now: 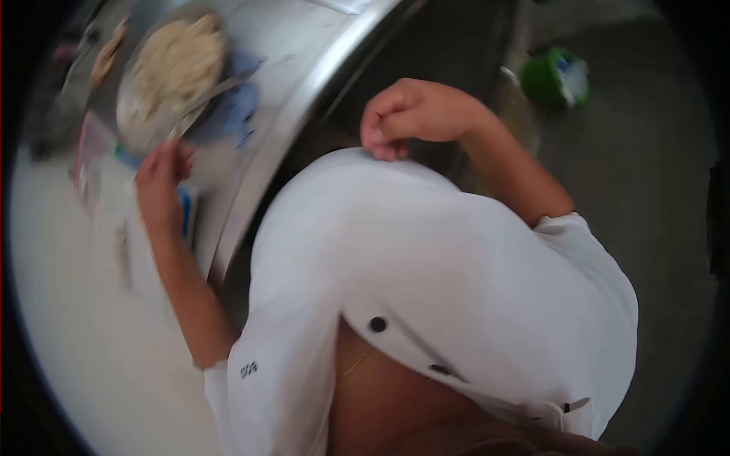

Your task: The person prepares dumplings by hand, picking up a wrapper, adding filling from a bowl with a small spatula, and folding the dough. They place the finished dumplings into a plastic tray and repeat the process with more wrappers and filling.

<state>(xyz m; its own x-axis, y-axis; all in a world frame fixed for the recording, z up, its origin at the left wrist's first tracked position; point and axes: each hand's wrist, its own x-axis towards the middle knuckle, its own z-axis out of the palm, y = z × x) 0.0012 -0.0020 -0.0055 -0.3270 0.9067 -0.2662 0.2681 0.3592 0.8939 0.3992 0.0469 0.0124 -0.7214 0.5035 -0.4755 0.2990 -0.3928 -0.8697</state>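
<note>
My left hand (pixel 162 166) is closed near the lower edge of a bowl (pixel 128 112) at the upper left. Its fingers meet the handle end of a utensil (pixel 199 101), which lies across the bowl's rim. Pale, lumpy food (pixel 179 64) fills the bowl, and a blue cloth (pixel 240 110) lies beside it on the metal counter. My right hand (pixel 399 118) hangs in front of the white jacket, its fingers curled; whether anything is inside them is hidden.
The metal counter edge (pixel 304 106) runs diagonally left of my body. A green bucket (pixel 546 77) with something pale in it stands on the floor at the upper right. A blue-edged item (pixel 185 209) and a pinkish bag (pixel 91 148) lie near my left hand.
</note>
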